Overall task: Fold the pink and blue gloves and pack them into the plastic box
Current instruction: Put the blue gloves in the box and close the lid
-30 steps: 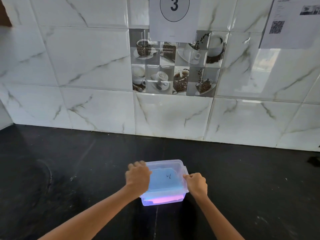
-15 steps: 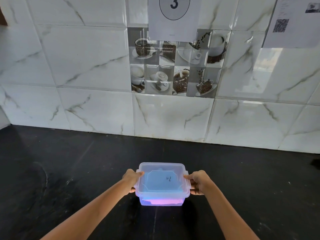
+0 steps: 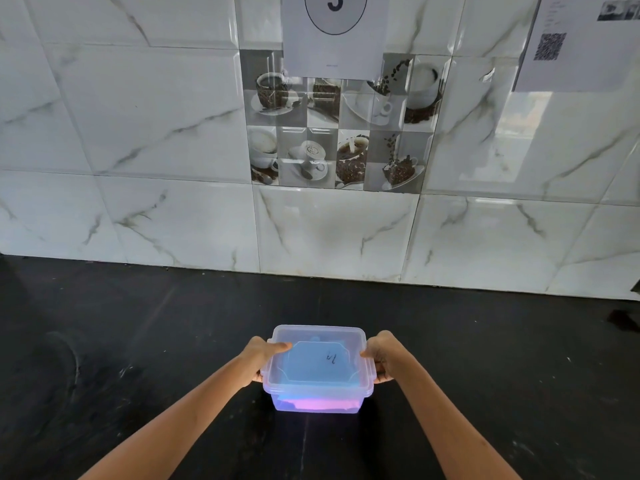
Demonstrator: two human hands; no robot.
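- Near the front edge of the black table (image 3: 138, 341), a clear plastic box (image 3: 317, 403) sits between my two hands, its lid (image 3: 320, 362) lying on top.
- My left hand (image 3: 265, 358) grips the box's left side: the thumb lies flat on the lid's left edge and the fingers curl under the rim.
- My right hand (image 3: 384, 356) grips the right side in the same way, thumb on the lid's edge, fingers wrapped round the rim below.
- Both of my bare forearms reach in from the bottom of the view.
- Through the lid I see a blue glove (image 3: 311, 368) filling the upper part of the box.
- Through the front wall a pink glove (image 3: 320, 403) shows as a band beneath the blue one.
- A small dark handwritten mark sits on the lid.
- Behind the table rises a wall of white marble-look tiles (image 3: 138, 133), with a panel of coffee-cup pictures (image 3: 341, 133) and a paper sheet bearing a circled number (image 3: 334, 29) above it.
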